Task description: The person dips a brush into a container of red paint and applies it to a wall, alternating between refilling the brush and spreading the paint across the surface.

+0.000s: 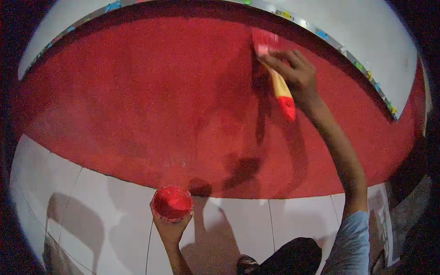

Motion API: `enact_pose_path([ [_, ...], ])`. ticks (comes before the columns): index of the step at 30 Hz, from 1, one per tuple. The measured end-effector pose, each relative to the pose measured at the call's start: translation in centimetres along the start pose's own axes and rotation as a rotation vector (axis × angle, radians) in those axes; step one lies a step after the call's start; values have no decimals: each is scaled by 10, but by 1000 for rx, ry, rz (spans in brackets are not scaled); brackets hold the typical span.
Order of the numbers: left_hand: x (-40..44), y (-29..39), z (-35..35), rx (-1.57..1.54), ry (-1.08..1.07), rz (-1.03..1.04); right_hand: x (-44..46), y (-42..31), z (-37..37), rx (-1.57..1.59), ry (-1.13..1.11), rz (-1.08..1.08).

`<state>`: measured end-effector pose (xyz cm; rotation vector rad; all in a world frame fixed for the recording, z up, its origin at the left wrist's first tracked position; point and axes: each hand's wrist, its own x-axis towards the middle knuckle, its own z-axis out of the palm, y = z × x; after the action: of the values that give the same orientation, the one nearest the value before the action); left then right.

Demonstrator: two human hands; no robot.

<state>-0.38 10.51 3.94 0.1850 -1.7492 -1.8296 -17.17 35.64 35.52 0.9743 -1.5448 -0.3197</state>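
A round cup of red paint (pixel 173 203) is held by my left hand (pixel 170 229), whose fingers wrap round it from below, near the lower edge of the red wall (pixel 174 101). My right hand (pixel 295 75) grips a paintbrush (pixel 281 89) near its bristles. The brush has a pale yellow handle with a red end that points down and toward me. Its bristles, coated in red, are against or very near the upper part of the red wall; actual contact is hard to tell.
Above the red wall runs the edge of a white surface (pixel 376 50) with bits of blue, yellow and green along it. White tiles (pixel 123 233) cover the floor. My dark-clothed knee (pixel 293 256) and a shoe (pixel 247 264) show at the bottom. Shadows fall across wall and floor.
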Motion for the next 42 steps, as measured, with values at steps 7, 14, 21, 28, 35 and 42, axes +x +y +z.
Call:
enact_pose_path([
  [7,-3,2,2,111,-10,49,-3,18,2,36,56,-28],
  [14,-8,-4,7,130,-55,-9,-10,0,6,39,134,33],
  [21,-4,10,7,169,-65,-34,-183,-140,34,774,-617,295],
  [28,-4,3,4,142,-48,-3,-36,-28,24,1078,123,665],
  [35,-5,3,12,15,-43,-26,-96,-57,6,273,-433,153],
  [42,-7,11,12,-25,-1,-31,-62,-35,-5,476,-494,387],
])
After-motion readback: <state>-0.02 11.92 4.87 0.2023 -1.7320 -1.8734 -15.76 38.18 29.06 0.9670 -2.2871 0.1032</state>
